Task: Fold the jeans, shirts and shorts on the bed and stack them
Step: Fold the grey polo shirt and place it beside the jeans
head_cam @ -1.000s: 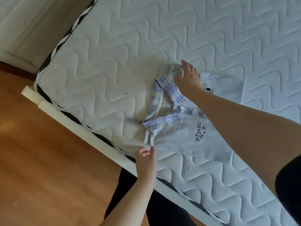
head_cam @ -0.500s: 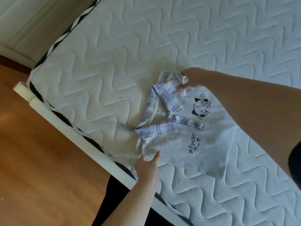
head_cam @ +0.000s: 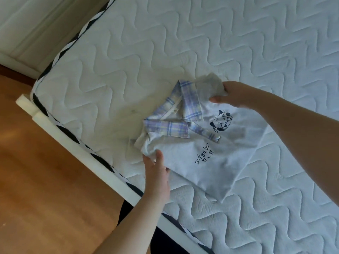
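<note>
Right hand point(head_cam: 236, 95) now gripping shirt point(head_cam: 211, 158) shoulder, left hand point(head_cam: 156, 171) pinching near shoulder

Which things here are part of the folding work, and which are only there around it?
Part of the job:
- white shirt with plaid collar and dark cartoon print
- left hand, gripping the shirt's near shoulder
- right hand, gripping the far shoulder
- white quilted mattress, the work surface

Only around it:
- wooden floor
- white bed frame rail

Bare mattress, wooden floor.
A white quilted mattress point(head_cam: 183, 43) with dark-striped edging sits on a white frame point(head_cam: 77, 143); orange-brown wooden floor point(head_cam: 45, 189) alongside, pale wall point(head_cam: 27, 24) behind.
</note>
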A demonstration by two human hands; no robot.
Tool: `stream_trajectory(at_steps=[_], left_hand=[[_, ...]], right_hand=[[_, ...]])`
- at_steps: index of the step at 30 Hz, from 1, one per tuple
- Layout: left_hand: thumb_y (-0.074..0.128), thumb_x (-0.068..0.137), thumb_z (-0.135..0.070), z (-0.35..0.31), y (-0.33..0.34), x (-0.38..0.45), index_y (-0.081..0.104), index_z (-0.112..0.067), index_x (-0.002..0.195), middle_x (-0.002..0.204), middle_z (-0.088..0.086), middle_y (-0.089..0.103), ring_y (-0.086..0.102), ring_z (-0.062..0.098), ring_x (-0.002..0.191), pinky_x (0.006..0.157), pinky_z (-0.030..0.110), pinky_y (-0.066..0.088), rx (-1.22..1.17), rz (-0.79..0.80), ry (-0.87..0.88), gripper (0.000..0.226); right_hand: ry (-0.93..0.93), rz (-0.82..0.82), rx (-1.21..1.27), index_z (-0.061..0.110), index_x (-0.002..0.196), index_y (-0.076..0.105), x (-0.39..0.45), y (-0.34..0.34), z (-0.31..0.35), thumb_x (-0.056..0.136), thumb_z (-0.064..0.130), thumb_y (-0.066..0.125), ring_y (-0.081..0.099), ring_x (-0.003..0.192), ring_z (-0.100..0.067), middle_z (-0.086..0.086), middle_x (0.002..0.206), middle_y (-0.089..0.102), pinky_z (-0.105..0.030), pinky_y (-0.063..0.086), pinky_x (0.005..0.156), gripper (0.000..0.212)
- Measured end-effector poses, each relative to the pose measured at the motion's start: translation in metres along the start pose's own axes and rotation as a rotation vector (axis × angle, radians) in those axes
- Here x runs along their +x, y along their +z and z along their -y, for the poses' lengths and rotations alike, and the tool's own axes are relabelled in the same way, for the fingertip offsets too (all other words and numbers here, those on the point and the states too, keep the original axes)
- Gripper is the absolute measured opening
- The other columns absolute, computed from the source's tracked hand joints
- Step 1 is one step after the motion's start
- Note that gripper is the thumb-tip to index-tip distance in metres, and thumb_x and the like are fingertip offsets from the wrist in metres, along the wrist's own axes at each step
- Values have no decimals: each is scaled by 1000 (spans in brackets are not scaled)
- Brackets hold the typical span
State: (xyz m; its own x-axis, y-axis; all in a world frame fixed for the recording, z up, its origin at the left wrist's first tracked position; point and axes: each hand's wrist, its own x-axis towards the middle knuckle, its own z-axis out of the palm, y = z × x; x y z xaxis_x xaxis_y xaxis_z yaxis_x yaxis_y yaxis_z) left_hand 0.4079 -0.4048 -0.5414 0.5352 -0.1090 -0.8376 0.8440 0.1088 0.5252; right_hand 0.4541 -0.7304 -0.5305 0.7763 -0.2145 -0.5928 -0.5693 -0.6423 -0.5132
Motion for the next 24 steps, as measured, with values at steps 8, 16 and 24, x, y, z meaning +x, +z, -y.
stream_trajectory(at_steps=[8,16,24], left_hand=[[59,96,-14,-18,30,12,61,-10,117,118,8,69,64,21,112,98,36,49,4,93,-138,21],[65,92,-28,-88,20,-39,70,-20,112,118,5,71,66,21,112,94,38,53,318,419,217,22],[72,80,-55,-150,14,-75,72,-34,99,100,-7,75,72,12,94,69,19,56,660,529,570,28]], right_hand=[[155,-224,266,4,85,67,-70,-2,0,76,50,77,34,38,-2,4,55,49,-20,29,42,48],[264,-691,700,21,86,71,-194,34,16,69,55,77,72,78,-17,1,83,75,-38,58,71,39],[346,-945,1108,16,88,72,-281,96,60,77,41,74,73,78,-14,1,83,76,-18,55,60,27]])
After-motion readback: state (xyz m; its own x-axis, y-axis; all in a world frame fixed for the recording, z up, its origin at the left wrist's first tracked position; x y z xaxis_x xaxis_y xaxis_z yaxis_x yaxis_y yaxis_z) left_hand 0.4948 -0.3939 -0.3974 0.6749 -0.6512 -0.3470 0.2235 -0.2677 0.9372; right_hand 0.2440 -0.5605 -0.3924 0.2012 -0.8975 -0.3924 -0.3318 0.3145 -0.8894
